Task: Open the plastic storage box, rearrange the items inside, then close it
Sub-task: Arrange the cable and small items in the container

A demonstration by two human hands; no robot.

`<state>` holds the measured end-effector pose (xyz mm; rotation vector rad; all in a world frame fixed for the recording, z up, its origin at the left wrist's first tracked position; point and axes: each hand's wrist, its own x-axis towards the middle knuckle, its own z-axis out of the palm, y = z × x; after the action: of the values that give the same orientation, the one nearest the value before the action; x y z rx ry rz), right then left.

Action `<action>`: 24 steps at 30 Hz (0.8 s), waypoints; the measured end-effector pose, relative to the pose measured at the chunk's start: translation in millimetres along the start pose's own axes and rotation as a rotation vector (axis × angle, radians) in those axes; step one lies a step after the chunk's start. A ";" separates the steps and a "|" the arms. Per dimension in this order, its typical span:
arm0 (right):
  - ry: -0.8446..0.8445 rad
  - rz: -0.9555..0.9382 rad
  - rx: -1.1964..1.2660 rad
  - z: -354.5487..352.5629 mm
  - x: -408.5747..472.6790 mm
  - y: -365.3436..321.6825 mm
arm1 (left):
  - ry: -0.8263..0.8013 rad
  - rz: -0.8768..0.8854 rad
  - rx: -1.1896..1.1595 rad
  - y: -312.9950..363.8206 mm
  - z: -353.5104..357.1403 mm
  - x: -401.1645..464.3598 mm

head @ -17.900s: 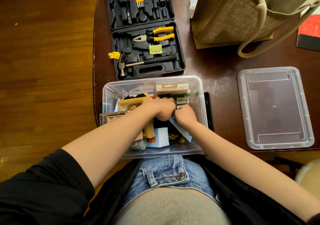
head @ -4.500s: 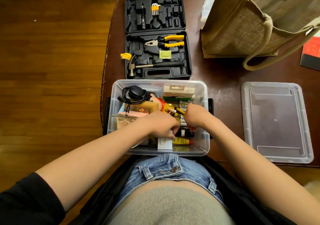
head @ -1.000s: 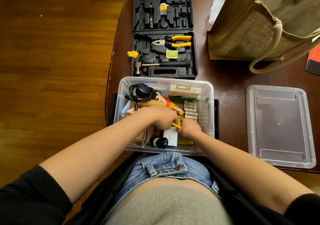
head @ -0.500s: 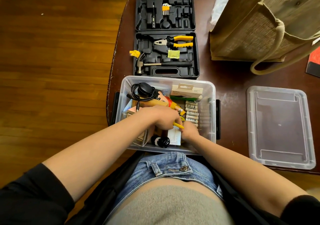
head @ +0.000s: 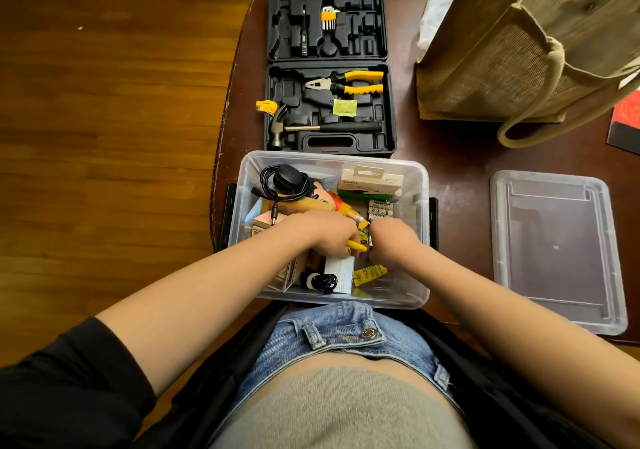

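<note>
Storage box (head: 420, 185) sits open at near edge of desk (head: 460, 158), directly ahead of the person; its lid (head: 554, 251) lies flat on the desk well to the right, long axis running away from the person. Both hands inside the box, mid-contents. Left hand (head: 325, 232) curled, gripping a yellow item (head: 356, 245). Right hand (head: 391, 241) curled too, just beside the left; what it holds is hidden, cannot tell. Rearranging looks unfinished. Judgement: when closing comes, the right hand is nearer the lid; lid needs carrying leftward and lines up with the box without turning.
</note>
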<state>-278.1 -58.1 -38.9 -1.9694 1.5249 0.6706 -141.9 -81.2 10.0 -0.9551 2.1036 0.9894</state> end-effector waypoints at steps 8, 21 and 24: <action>-0.057 -0.107 -0.316 16.3 4.2 1.3 | 0.060 0.007 -0.026 -3.6 4.4 1.7; -0.054 0.010 -0.327 21.9 7.2 -1.3 | 0.092 0.015 -0.024 -4.2 6.1 1.6; -0.030 0.027 -0.321 23.7 5.6 -2.6 | 0.085 0.019 -0.014 -4.3 6.1 1.5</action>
<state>-275.5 -45.1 -59.5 -2.1603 1.5027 1.0044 -137.9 -78.7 4.0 -1.0017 2.1817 0.9908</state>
